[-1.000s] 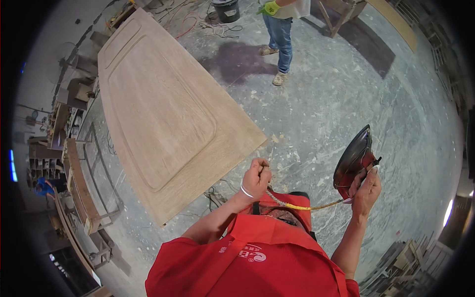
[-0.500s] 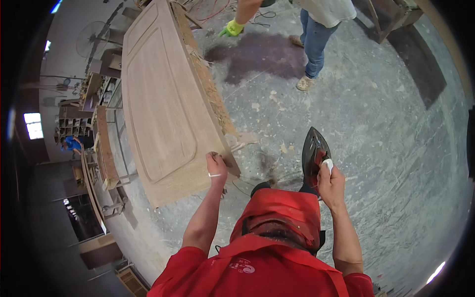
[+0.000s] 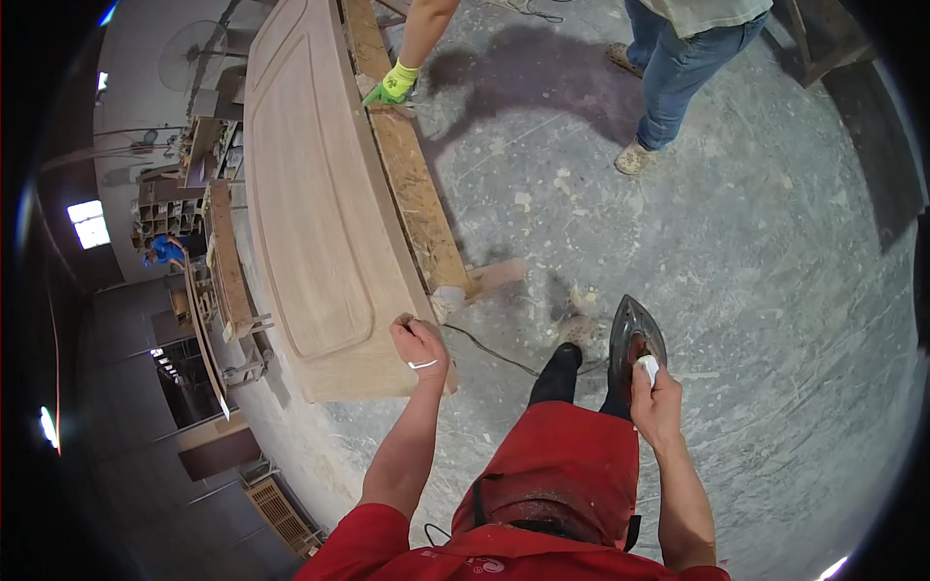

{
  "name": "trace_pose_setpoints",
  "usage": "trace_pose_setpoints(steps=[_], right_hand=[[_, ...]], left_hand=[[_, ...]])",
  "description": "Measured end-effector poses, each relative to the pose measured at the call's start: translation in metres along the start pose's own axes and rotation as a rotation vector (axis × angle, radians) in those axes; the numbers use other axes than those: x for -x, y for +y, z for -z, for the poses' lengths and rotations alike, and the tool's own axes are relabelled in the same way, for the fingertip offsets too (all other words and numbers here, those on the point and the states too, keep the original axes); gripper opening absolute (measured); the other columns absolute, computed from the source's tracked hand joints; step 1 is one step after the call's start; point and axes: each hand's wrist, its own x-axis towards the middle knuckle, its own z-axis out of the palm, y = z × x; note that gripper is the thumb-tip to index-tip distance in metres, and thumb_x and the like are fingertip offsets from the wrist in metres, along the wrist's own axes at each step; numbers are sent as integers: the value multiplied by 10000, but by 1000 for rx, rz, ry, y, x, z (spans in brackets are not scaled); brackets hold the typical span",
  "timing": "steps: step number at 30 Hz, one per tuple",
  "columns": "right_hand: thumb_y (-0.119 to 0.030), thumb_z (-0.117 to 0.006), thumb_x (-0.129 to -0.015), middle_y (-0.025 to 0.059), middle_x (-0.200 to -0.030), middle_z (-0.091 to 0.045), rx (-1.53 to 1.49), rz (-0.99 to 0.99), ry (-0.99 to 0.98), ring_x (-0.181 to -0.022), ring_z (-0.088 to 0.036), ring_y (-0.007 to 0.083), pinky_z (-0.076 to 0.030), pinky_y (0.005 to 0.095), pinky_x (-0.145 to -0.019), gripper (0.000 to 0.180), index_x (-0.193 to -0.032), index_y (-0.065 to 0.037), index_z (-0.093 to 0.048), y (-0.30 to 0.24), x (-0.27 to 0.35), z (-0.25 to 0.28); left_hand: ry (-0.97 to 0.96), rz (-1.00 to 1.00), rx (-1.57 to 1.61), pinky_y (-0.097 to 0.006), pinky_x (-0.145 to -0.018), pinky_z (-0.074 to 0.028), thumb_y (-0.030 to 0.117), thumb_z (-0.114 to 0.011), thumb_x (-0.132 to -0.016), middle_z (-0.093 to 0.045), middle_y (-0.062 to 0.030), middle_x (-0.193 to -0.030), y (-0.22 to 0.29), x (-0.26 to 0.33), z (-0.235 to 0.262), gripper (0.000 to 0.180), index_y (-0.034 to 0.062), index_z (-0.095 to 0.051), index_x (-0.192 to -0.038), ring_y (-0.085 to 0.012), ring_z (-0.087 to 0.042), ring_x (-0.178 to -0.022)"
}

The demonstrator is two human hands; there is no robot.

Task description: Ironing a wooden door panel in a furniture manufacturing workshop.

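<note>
My right hand (image 3: pixel 657 407) is wrapped round the handle of a dark, pointed clothes iron (image 3: pixel 635 324), held off to the right above the floor with its tip facing away from me. A whitish part of the grip shows by my thumb. A pale wooden door panel (image 3: pixel 310 184) with routed oval-cornered grooves lies flat to the left. My left hand (image 3: pixel 420 345) is at its near right corner, fingers curled in. Whether something small is pinched there is hidden.
A long wooden beam (image 3: pixel 412 184) runs beside the panel's right edge. A co-worker's green-gloved hand (image 3: pixel 392 85) is at that beam; their legs (image 3: pixel 668 77) stand farther right. A dark cord (image 3: pixel 489 351) trails over the grey floor. Another person in blue (image 3: pixel 169 250) is far left.
The co-worker's gloved hand has come to the beam beside the panel. My view has shifted. The iron stays in my right hand, and my left remains at the panel's near corner.
</note>
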Motion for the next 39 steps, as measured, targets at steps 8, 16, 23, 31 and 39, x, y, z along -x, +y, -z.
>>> trace_pose_setpoints(steps=[8,16,23,31,39], right_hand=[[-204,-688,-1047,310,-1052,-760,44,152,-95,-977,-761,486,-602,478,-817,336,-1273,44,-701,-61,-46,-30],[-287,-700,-1043,331,-1045,-746,168,299,-175,-977,-733,520,-595,528,-818,411,-1288,43,-700,-143,-113,-84],[-298,-707,-1037,309,-939,-744,299,331,-334,-886,-734,504,-582,550,-768,387,-1166,67,-690,-202,-183,-139],[-198,-697,-1030,286,-890,-722,241,456,-439,-848,-721,501,-560,537,-722,290,-1208,31,-680,-224,-277,-192],[-275,-713,-1027,280,-984,-756,216,383,-535,-926,-735,480,-584,549,-817,353,-1239,6,-691,-202,-391,-199]], left_hand=[[-23,25,-3,-496,-918,-488,100,-504,-1052,-630,-271,-1063,0,-3,-1,202,-71,-586,-1122,-446,-622,-986],[-56,15,80,-482,-908,-496,55,-542,-1016,-615,-234,-1019,-18,0,4,138,-56,-601,-1073,-425,-619,-973],[-290,351,372,-380,-865,-520,62,-528,-1073,-639,-154,-1019,-14,-55,10,131,-21,-621,-1113,-256,-636,-941],[-252,80,249,-327,-788,-500,67,-569,-1076,-632,-95,-919,43,-247,-51,134,-23,-644,-1141,-196,-589,-812],[-49,12,178,-312,-884,-517,48,-556,-1080,-647,-137,-1068,57,-348,-131,149,-37,-611,-1189,-196,-617,-936]])
